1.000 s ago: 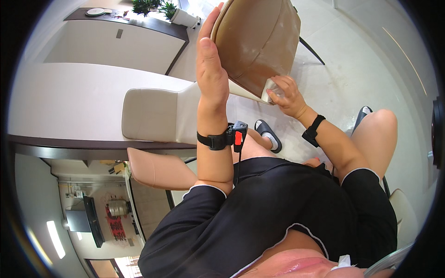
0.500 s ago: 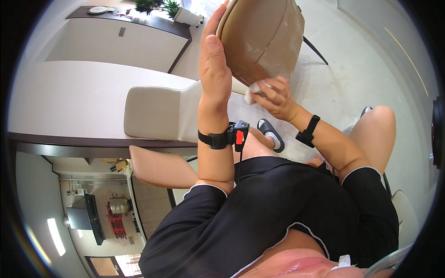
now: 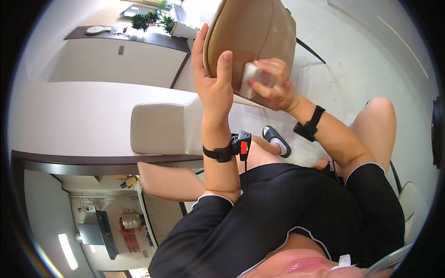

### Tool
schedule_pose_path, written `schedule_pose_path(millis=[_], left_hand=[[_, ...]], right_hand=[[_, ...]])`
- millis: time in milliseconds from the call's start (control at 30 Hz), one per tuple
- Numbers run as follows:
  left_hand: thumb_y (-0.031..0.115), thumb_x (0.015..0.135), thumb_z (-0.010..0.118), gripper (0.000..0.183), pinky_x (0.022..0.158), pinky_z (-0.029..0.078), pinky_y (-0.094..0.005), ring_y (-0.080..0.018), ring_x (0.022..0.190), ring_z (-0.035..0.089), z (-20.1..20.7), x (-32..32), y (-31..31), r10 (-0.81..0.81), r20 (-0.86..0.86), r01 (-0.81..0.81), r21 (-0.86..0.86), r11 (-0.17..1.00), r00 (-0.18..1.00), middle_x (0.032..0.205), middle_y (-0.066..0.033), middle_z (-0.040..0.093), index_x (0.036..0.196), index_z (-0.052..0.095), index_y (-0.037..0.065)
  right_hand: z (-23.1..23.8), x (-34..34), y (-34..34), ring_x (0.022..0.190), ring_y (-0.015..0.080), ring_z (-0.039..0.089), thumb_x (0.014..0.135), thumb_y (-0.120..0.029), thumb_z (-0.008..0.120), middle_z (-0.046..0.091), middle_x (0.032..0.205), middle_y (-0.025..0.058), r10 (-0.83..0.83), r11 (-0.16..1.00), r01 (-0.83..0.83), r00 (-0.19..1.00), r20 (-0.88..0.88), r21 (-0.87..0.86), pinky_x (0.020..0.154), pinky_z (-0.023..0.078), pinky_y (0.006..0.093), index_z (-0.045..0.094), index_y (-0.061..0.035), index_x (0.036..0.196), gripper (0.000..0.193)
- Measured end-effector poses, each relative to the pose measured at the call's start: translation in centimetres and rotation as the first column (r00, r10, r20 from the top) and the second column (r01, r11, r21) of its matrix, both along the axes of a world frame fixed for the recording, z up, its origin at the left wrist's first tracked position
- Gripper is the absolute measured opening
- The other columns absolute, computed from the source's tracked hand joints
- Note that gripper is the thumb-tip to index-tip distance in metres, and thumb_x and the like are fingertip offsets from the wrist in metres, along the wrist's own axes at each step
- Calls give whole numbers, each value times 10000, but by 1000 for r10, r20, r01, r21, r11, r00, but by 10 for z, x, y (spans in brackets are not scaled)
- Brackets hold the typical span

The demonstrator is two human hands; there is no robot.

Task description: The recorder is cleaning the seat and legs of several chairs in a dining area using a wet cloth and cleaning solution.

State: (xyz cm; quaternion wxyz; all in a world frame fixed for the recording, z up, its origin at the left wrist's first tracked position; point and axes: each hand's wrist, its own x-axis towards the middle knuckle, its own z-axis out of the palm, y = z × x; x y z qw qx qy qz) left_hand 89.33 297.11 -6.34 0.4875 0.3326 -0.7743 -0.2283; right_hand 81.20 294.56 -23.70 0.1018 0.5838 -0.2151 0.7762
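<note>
A tan, leather-look chair point(image 3: 252, 34) with a curved seam stands before me at the top of the view. My left hand point(image 3: 214, 81) holds its left edge, thumb on the near side and fingers reaching behind the rim. In my right hand point(image 3: 276, 85) is a white sponge point(image 3: 251, 74), blurred by motion and pinched between thumb and fingers. The sponge lies against the lower part of the tan surface. Pale smudges show on the upholstery.
A beige chair point(image 3: 157, 128) stands at the white table point(image 3: 92, 109) on my left, with a pinkish chair point(image 3: 169, 181) nearer me. One dark chair leg point(image 3: 311, 51) reaches the pale floor. A potted plant point(image 3: 183, 30) sits on the far cabinet.
My right hand has moved the sponge up from the chair's lower edge onto its surface. My left hand has slid slightly down and left with the chair edge in view.
</note>
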Motion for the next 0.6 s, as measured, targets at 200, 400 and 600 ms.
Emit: schedule_pose_path(millis=[200,400,600], left_hand=[[107,950,691,628,1085,408,-332,-207,1281,529,-4,-2,3,127,112,-133,46,990,985,1427,-133,533,1499,406,1],[87,925,709,620,1094,406,-340,-220,1293,526,-6,-6,0,151,118,-158,47,986,981,1433,-134,532,1476,442,-16],[15,898,697,643,1137,368,-370,-241,1346,490,-1,30,23,154,-3,-152,149,977,988,1481,-148,497,1480,430,-47]], right_hand=[[-68,7,-30,1149,386,543,831,-23,695,544,1269,144,-87,928,16,980,176,373,951,482,466,585,-171,1285,490],[-129,-15,-68,1104,396,544,935,-115,623,538,1214,195,-413,363,-231,828,378,903,970,446,493,514,-46,1336,421],[47,-40,-17,1139,385,546,799,-137,729,525,1288,176,9,977,-79,946,325,200,951,476,455,568,-118,1308,534]])
